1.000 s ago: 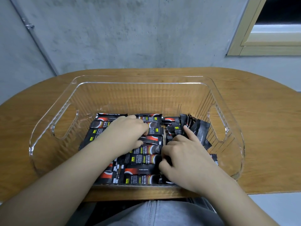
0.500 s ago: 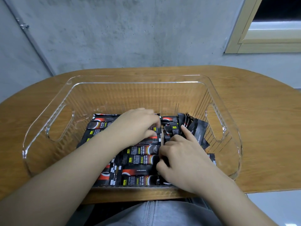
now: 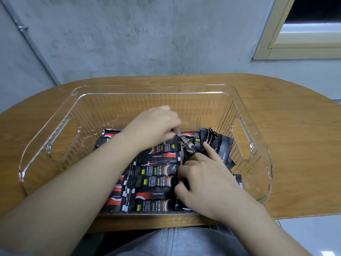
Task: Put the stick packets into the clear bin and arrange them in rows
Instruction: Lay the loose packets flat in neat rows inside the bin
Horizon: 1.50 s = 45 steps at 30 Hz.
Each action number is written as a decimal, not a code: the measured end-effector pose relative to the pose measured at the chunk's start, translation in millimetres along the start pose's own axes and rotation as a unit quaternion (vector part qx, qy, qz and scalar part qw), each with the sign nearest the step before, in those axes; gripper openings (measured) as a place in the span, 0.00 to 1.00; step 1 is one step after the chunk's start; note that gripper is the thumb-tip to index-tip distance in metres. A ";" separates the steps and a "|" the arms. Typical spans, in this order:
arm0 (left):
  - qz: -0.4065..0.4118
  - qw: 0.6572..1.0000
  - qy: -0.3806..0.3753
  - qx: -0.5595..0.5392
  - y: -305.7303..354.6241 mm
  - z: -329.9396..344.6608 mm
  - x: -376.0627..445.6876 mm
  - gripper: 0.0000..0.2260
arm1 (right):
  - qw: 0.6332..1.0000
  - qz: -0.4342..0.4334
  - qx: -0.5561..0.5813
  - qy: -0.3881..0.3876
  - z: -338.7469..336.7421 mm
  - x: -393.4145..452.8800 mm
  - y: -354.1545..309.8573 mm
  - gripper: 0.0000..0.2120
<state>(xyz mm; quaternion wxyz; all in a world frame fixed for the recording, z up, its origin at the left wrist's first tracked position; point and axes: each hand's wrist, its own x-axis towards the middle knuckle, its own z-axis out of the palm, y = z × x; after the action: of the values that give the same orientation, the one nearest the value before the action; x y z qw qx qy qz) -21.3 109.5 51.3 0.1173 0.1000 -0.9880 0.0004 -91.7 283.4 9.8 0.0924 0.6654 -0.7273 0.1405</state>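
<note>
Hands: two, left and right, inside one bin.

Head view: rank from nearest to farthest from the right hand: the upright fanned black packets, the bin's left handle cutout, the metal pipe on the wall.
1. Upright fanned black packets: just beyond the right hand.
2. Left handle cutout of the clear bin: across the bin.
3. Metal pipe: far left, on the wall.
</note>
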 end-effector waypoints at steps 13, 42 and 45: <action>-0.159 0.974 -0.158 0.034 25.0 -2.7 -71.4 0.13 | 0.995 0.007 0.011 -0.096 -8.8 -0.3 -2.0 0.13; -0.110 0.934 -0.210 -0.268 74.0 1.0 65.8 0.13 | 0.998 0.002 0.013 -0.067 -2.4 1.4 0.1 0.10; -0.102 0.929 -0.214 -0.284 70.5 -1.0 68.2 0.09 | 0.998 -0.005 0.016 -0.055 0.1 0.6 1.5 0.10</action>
<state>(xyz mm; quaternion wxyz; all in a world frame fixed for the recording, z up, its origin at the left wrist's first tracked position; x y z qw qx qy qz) -100.0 165.1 69.7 -0.0741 0.1604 -0.9331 -0.3133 -93.2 282.9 9.7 0.0419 0.6775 -0.7253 0.1150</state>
